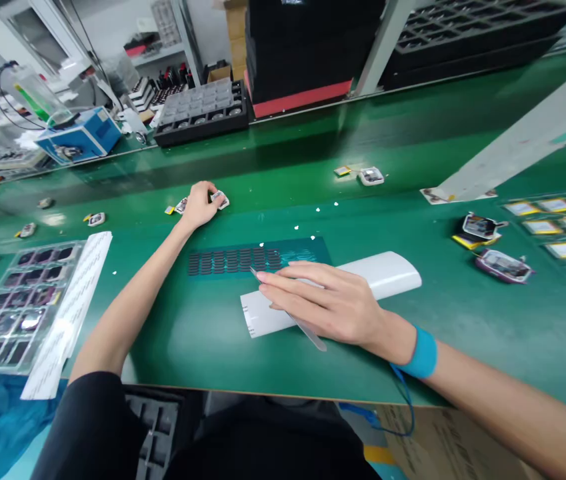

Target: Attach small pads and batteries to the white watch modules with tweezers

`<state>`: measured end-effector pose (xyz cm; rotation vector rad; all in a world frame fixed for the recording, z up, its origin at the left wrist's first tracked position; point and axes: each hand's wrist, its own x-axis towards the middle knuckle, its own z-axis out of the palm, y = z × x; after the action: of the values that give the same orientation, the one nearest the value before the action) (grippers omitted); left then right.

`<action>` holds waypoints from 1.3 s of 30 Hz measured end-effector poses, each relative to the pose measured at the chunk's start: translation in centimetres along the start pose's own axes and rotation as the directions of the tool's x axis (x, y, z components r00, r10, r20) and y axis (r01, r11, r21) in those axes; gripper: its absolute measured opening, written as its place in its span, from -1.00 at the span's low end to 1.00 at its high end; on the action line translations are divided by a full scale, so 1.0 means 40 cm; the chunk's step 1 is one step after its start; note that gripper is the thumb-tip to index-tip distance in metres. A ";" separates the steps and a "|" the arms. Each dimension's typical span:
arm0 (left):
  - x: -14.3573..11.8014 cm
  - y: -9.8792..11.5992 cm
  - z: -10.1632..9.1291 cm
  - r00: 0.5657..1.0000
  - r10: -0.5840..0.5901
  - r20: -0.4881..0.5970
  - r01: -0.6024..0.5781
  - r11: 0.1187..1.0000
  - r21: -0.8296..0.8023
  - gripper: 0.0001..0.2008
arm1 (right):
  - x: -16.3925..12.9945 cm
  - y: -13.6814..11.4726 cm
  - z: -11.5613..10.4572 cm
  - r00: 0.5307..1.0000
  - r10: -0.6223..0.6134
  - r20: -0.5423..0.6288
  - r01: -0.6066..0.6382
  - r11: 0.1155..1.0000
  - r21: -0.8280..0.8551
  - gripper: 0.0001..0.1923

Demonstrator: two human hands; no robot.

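Note:
My left hand (201, 205) is closed with its fingertips on a small white-framed electronic unit (221, 199) near the back of the green bench. A similar piece with a yellow part (169, 210) shows just left of that hand. My right hand (330, 300) holds metal tweezers (315, 339), their tips pointing left. Below this hand lies a white glossy sheet (387, 270), its right end curled. Just beyond the tweezer tips is a teal backing sheet (317, 251) with rows of small black adhesive-looking pieces (233, 261). Around my right wrist is a blue strap (423, 353).
On the left, a clear tray (13, 300) of dark parts sits beside a white paper strip (75, 300). Several small units lie about, among them a purple-framed one (505, 265). A slanted white post (523, 127) stands at right. Black trays (313, 47) rise at the back.

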<state>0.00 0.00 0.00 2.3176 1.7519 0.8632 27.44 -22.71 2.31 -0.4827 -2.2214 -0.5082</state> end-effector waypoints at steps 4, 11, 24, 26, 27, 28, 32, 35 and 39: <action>-0.111 0.036 -0.027 0.972 0.082 -0.222 -0.109 0.987 -0.116 -0.91 | -0.004 -0.001 -0.006 1.000 0.002 0.018 -0.002 1.000 0.012 -0.86; -0.342 0.197 -0.088 0.961 -0.144 -0.235 -0.073 0.688 -0.722 -0.67 | -0.011 -0.006 -0.009 0.996 0.089 0.026 -0.091 0.989 0.119 -0.81; -0.510 0.328 -0.122 0.978 -0.005 0.207 0.192 0.393 -0.899 -0.78 | -0.038 -0.034 0.000 0.954 0.283 0.098 -0.291 0.953 0.088 -0.71; -0.514 0.327 -0.125 0.982 0.015 0.187 0.160 0.451 -0.878 -0.84 | -0.038 -0.032 0.003 0.955 0.277 0.103 -0.286 0.955 0.076 -0.73; -0.515 0.328 -0.127 0.984 0.023 0.177 0.145 0.471 -0.870 -0.85 | -0.037 -0.031 0.004 0.956 0.275 0.107 -0.283 0.957 0.069 -0.74; -0.515 0.329 -0.129 0.985 0.030 0.168 0.133 0.482 -0.866 -0.86 | -0.035 -0.031 0.005 0.956 0.272 0.113 -0.280 0.958 0.064 -0.75; -0.521 0.337 -0.135 0.986 0.043 0.159 0.117 0.498 -0.859 -0.87 | -0.025 -0.035 0.003 0.964 0.236 0.120 -0.246 0.967 0.073 -0.77; -0.524 0.340 -0.134 0.989 0.052 0.138 0.090 0.527 -0.845 -0.86 | -0.020 -0.038 0.001 0.968 0.228 0.107 -0.238 0.967 0.095 -0.75; -0.525 0.339 -0.136 0.992 0.068 0.108 0.045 0.604 -0.795 -0.86 | -0.019 -0.034 -0.001 0.971 0.199 0.132 -0.217 0.967 0.137 -0.77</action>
<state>5.22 -24.93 2.35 1.6997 0.9525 1.1566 27.26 -24.01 1.49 -0.6719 -2.2663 -0.2043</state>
